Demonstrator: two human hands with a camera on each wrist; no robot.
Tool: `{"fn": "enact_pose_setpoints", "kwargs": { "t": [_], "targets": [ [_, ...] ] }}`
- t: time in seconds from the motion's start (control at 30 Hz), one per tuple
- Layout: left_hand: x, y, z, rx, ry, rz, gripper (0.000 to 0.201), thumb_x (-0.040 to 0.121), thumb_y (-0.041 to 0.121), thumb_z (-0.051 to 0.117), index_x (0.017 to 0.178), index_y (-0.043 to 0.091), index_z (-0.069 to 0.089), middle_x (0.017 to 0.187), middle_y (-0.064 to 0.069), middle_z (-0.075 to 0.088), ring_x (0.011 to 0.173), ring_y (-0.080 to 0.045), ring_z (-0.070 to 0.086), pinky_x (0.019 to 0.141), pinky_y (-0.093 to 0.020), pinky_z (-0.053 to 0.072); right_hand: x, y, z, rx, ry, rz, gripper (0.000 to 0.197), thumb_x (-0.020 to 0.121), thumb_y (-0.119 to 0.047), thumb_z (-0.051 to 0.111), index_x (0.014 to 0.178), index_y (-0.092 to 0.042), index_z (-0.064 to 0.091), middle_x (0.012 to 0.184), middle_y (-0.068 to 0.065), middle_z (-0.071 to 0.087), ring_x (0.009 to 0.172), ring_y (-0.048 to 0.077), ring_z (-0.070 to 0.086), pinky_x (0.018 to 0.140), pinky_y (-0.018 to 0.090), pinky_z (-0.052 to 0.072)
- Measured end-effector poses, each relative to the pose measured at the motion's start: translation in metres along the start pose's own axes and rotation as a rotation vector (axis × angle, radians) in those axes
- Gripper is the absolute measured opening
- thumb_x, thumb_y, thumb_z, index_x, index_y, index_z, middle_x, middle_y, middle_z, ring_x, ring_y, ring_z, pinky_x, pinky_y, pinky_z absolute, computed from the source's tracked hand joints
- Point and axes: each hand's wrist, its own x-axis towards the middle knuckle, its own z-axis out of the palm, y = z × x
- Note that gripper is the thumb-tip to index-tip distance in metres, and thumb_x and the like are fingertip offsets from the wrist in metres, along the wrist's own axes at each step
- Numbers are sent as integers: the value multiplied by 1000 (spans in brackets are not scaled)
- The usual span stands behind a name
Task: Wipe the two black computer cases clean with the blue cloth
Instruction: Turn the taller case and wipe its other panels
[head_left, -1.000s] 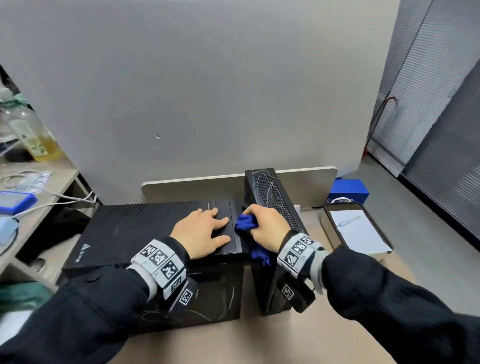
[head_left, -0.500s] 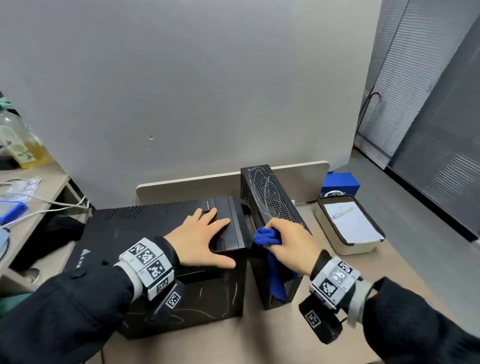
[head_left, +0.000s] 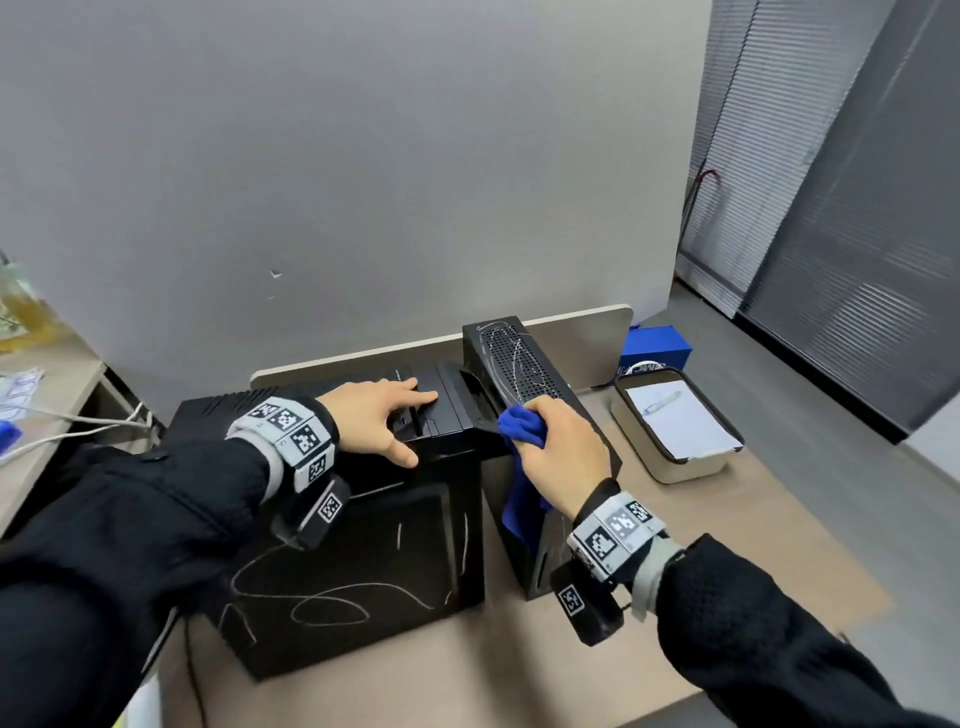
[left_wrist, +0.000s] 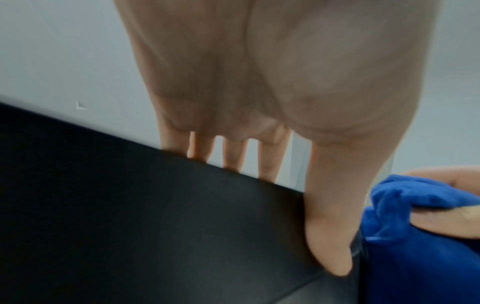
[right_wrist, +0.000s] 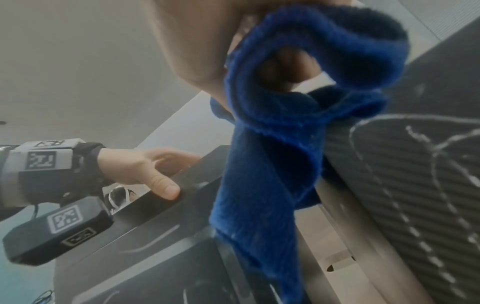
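The right hand (head_left: 563, 457) bunches the blue cloth (head_left: 522, 467) against the narrow black computer case's (head_left: 524, 374) left top edge, loose end hanging. The left hand (head_left: 382, 421) lies flat, fingers spread, atop the wide black computer case (head_left: 363, 561). Both cases stand just beside each other on a beige table (head_left: 519, 670) against a grey partition (head_left: 363, 182).

The right hand (right_wrist: 197, 41) filled the top of the view, its fingers curled round a bunched blue cloth (right_wrist: 280, 127). A fingertip showed through a loop of the fabric, and the rest of the cloth hung down below the fingers. Just right of the fingers lay a black case (right_wrist: 415, 185) with a ribbed vent panel marked by white scribbles. Well to the left of them, the left hand (right_wrist: 137, 166) rested on the top edge of a second black case (right_wrist: 161, 257), thumb pressed against its side.
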Motion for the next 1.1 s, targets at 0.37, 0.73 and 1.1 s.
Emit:
{"fn": "enact_pose_setpoints", "kwargs": {
  "t": [0.37,0.73,1.1],
  "targets": [
    [28,-20,-9,-315,-9,-3,88,74,26,82,147,39,34,160,9,18,146,-14,21,117,-28,19,37,-16,9,10,-18,94,11,81,-21,53,86,-28,47,91,-4,59,84,23,57,75,36,46],
    [40,-39,-6,-472,60,32,75,76,22,81,141,34,46,156,10,28,140,-13,34,108,-20,23,35,-5,22,-234,-106,-9,11,80,-15,55,90,-21,52,92,0,58,85,27,58,71,32,44],
    [48,-51,-1,-474,155,69,66,78,24,79,137,33,51,151,9,38,139,-10,35,107,-18,22,46,-25,41,-423,-142,-46,18,82,-18,55,100,-18,49,103,6,63,95,31,63,72,35,40]
  ]
}}
